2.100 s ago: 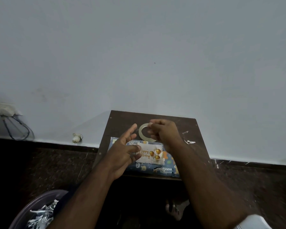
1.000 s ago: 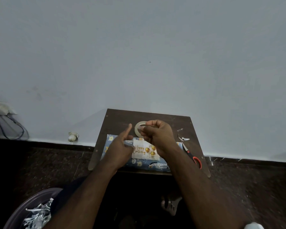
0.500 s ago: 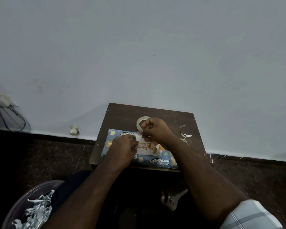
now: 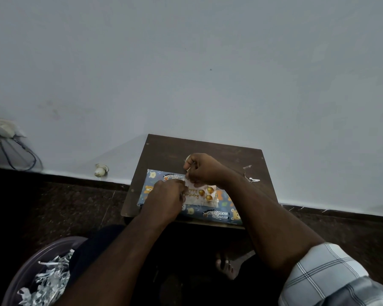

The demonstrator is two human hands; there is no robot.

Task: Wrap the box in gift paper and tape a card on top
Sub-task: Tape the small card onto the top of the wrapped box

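**Card going on crooked?**

Against the wall, a small tabletop [image 4: 164,149] carries the wrapped box [image 4: 155,176], card [image 4: 205,196] on top. Left hand [image 4: 164,199] presses its edge; right hand [image 4: 202,170] curls round tape [image 4: 188,157]. Any slip could skew the card.

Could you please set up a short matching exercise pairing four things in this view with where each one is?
Things:
1. card
2. tape roll
3. wrapped box
4. shredded paper

Places:
A. in the tub at the lower left
B. on the small dark table
C. on top of the wrapped box
D. behind the right hand, mostly hidden

Pairs: 1-C, 2-D, 3-B, 4-A
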